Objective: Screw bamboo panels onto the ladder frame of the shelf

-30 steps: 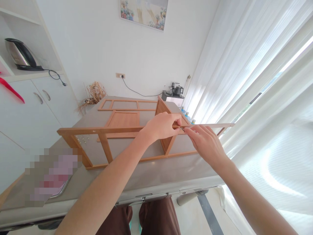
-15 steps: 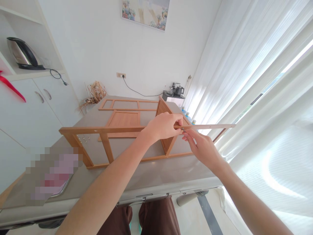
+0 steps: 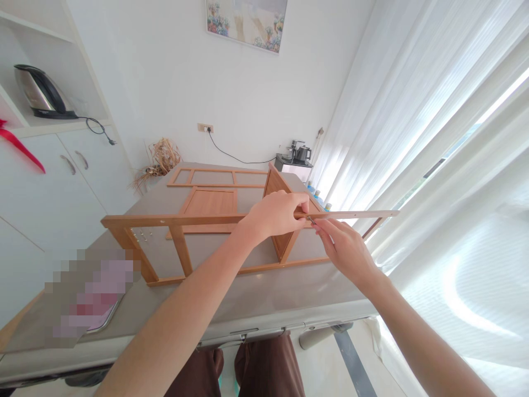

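A wooden frame (image 3: 210,219) stands on its long edge on the table, with a wooden panel (image 3: 285,242) set crosswise in it. My left hand (image 3: 275,212) is closed around the frame's upper rail where the panel meets it. Just right of it, my right hand (image 3: 341,242) pinches a small, thin metal piece (image 3: 311,220) against that rail; whether it is a screw or a key, I cannot tell. Several small pale metal pieces (image 3: 142,236) lie on the table behind the frame's left end.
Behind the frame, a loose wooden panel (image 3: 210,201) and a second frame (image 3: 212,184) lie flat on the grey table (image 3: 264,289). A blurred pinkish item (image 3: 95,295) is at the left front. Dried stalks (image 3: 161,157) sit at the far corner; curtains (image 3: 413,138) hang on the right.
My right hand has shifted slightly right and its fingers have turned a little around the metal piece. My left hand keeps its hold on the rail.
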Demonstrator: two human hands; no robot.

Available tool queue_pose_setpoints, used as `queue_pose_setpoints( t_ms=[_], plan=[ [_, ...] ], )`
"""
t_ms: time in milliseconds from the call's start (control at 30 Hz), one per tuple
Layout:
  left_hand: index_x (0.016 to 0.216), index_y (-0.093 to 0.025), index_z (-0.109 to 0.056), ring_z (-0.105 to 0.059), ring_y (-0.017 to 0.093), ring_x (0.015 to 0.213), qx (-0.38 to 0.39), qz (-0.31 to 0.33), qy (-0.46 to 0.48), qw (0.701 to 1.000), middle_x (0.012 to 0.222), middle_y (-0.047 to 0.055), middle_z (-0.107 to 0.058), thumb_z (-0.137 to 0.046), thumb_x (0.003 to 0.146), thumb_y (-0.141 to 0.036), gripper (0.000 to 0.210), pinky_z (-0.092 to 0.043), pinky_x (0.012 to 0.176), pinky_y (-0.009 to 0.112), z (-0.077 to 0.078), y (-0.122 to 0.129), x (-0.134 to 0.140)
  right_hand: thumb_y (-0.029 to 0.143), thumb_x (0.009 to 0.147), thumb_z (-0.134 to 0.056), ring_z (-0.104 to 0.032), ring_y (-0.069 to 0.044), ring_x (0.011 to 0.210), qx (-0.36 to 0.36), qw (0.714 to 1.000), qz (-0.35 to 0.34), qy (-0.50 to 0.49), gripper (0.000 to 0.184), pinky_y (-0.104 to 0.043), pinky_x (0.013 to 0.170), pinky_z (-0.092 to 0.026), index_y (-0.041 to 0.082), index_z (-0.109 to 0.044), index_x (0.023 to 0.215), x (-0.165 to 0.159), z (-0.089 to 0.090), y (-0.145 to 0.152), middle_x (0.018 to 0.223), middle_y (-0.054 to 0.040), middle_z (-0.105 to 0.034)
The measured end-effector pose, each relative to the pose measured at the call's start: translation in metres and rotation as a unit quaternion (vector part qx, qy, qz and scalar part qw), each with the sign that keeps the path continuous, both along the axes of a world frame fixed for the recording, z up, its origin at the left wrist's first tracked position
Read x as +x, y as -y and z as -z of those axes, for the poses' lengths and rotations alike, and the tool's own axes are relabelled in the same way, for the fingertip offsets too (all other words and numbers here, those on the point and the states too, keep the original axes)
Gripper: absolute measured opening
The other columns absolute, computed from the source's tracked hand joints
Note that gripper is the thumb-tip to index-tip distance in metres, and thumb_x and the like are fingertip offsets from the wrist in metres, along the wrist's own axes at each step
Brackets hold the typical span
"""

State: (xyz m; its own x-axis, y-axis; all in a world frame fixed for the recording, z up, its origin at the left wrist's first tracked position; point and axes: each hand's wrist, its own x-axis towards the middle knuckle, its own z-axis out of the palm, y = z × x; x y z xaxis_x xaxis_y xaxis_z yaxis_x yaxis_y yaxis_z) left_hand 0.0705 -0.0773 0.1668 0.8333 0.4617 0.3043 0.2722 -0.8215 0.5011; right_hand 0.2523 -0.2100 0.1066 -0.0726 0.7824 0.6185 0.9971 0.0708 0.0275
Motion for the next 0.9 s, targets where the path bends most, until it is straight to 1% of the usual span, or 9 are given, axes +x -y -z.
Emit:
queue_pose_setpoints(
  t_ms=[100, 233, 367, 500, 633, 900],
  plan=[
    [0.096, -0.030, -0.064, -0.063, 0.020, 0.082, 0.000, 0.001, -0.001, 1.000, 0.094, 0.000, -0.072, -0.061, 0.082, -0.043, 0.020, -0.035, 0.055, 0.027, 0.000, 0.000, 0.000, 0.026, 0.103, -0.037, -0.060, -0.019, 0.074, 0.002, 1.000, 0.004, 0.026, 0.028, -0.031, 0.065, -0.040, 0.024, -0.065, 0.103, 0.001, -0.003, -0.001, 0.083, -0.0049, -0.066],
    [0.095, -0.030, -0.063, -0.063, 0.019, 0.079, 0.004, -0.003, -0.002, 1.000, 0.091, 0.000, -0.071, -0.059, 0.083, -0.039, 0.016, -0.034, 0.054, 0.027, 0.001, 0.000, 0.000, 0.018, 0.101, -0.039, -0.059, -0.018, 0.080, 0.002, 0.996, 0.006, 0.086, 0.026, -0.032, 0.072, -0.040, 0.024, -0.064, 0.104, 0.003, -0.008, 0.000, 0.089, -0.0049, -0.066],
    [0.093, -0.029, -0.062, -0.062, 0.019, 0.079, 0.003, 0.002, 0.004, 1.000, 0.089, -0.001, -0.071, -0.059, 0.082, -0.036, 0.013, -0.034, 0.053, 0.026, 0.000, 0.000, 0.000, 0.013, 0.099, -0.040, -0.055, -0.017, 0.078, -0.007, 0.992, 0.007, 0.126, 0.025, -0.031, 0.074, -0.039, 0.023, -0.064, 0.102, 0.003, -0.015, 0.002, 0.084, -0.0040, -0.062],
    [0.093, -0.029, -0.062, -0.062, 0.019, 0.077, 0.002, 0.000, 0.002, 1.000, 0.089, -0.001, -0.071, -0.059, 0.082, -0.036, 0.014, -0.033, 0.053, 0.027, 0.000, 0.001, 0.000, 0.012, 0.099, -0.040, -0.052, -0.017, 0.075, -0.010, 0.990, 0.004, 0.137, 0.025, -0.031, 0.075, -0.039, 0.022, -0.063, 0.101, 0.002, -0.018, 0.002, 0.079, -0.0024, -0.058],
    [0.093, -0.029, -0.062, -0.062, 0.018, 0.077, 0.001, 0.004, 0.006, 1.000, 0.090, -0.002, -0.072, -0.058, 0.083, -0.034, 0.012, -0.033, 0.053, 0.027, 0.000, 0.001, 0.000, 0.012, 0.099, -0.040, -0.052, -0.017, 0.074, -0.009, 0.990, 0.006, 0.142, 0.026, -0.031, 0.076, -0.038, 0.022, -0.064, 0.099, 0.002, -0.020, 0.002, 0.075, -0.0020, -0.057],
    [0.092, -0.029, -0.063, -0.062, 0.018, 0.077, 0.007, 0.002, 0.007, 1.000, 0.084, -0.002, -0.071, -0.059, 0.082, -0.032, 0.011, -0.032, 0.053, 0.027, 0.000, 0.001, 0.000, 0.015, 0.100, -0.043, -0.055, -0.016, 0.076, -0.010, 0.994, -0.006, 0.111, 0.023, -0.030, 0.074, -0.038, 0.022, -0.064, 0.102, 0.001, -0.021, 0.002, 0.083, -0.0028, -0.063]
  ],
)
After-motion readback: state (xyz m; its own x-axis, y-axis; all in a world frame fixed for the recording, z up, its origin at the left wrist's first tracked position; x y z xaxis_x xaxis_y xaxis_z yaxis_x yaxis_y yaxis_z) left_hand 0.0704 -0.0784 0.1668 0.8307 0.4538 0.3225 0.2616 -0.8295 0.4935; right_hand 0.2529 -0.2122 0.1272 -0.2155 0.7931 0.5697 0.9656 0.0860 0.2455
